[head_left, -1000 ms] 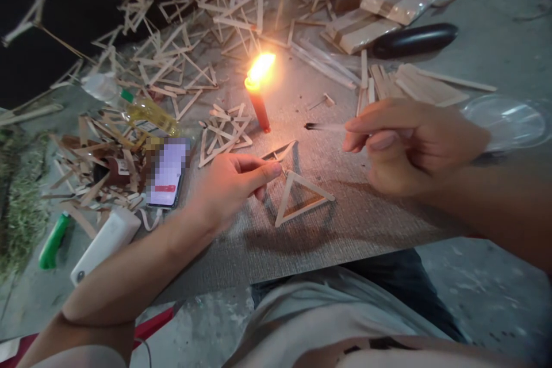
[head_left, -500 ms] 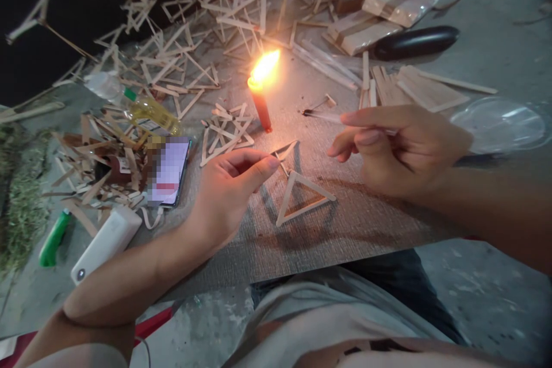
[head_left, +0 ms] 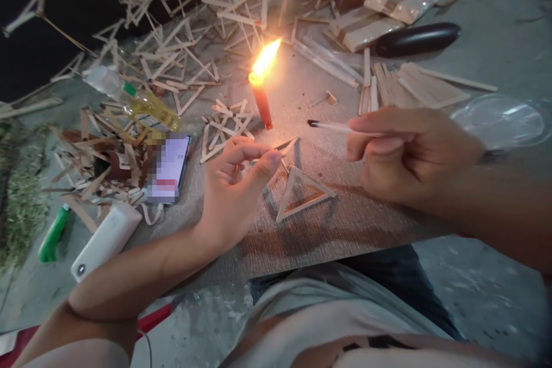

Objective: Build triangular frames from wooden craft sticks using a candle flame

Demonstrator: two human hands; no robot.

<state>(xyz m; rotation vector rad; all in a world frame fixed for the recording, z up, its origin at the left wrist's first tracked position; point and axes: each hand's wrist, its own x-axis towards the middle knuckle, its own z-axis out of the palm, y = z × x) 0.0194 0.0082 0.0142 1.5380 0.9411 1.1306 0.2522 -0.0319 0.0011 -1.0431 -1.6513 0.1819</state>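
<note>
Left hand, 1: left hand (head_left: 235, 190), thumb and forefinger pinched together on 1 thin wooden frame (head_left: 290, 144); other fingers curled.
Right hand, 1: right hand (head_left: 401, 152), thumb and forefinger closed around 1 pale stick (head_left: 332, 126), black tip pointing left, apart from the wood.
Triangle, 1: three-sided wooden triangle (head_left: 306, 207) on the table (head_left: 366, 227), between the hands, its top corner by the pinched frame.
Candle, 1: red candle (head_left: 261, 103), lit, standing beyond the left fingertips.
Phone, 1: phone (head_left: 172, 167), left of the left hand.
Power bank, 1: white power bank (head_left: 107, 238), beside the left forearm.
Bottle, 1: bottle (head_left: 157, 115), yellow contents, lying tilted.
Packs, 2: wrapped packs (head_left: 401, 3), far right.
Rear frames: wooden frames (head_left: 241, 20), too tangled to count.
</note>
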